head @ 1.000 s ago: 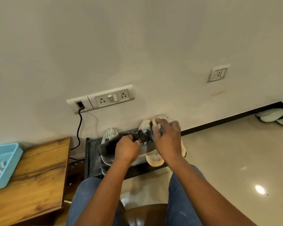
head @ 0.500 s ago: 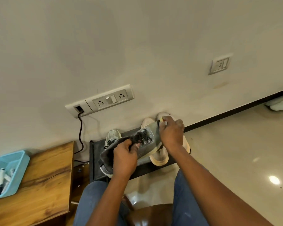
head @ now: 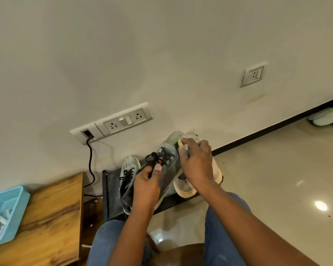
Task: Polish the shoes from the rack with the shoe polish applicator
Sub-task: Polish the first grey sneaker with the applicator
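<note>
shoe (head: pixel 168 162) gripped by left hand (head: pixel 146 184); right hand (head: pixel 197 164) fingers (head: pixel 204 145) pinch applicator (head: pixel 181 141).

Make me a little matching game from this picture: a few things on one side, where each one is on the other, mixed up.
Things:
1. grey shoe
2. yellow sponge
3. blue basket
4. black cable

Places:
A. on the wooden table
B. plugged into the wall
C. in the left hand
D. in the right hand

Pairs: 1-C, 2-D, 3-A, 4-B
</note>
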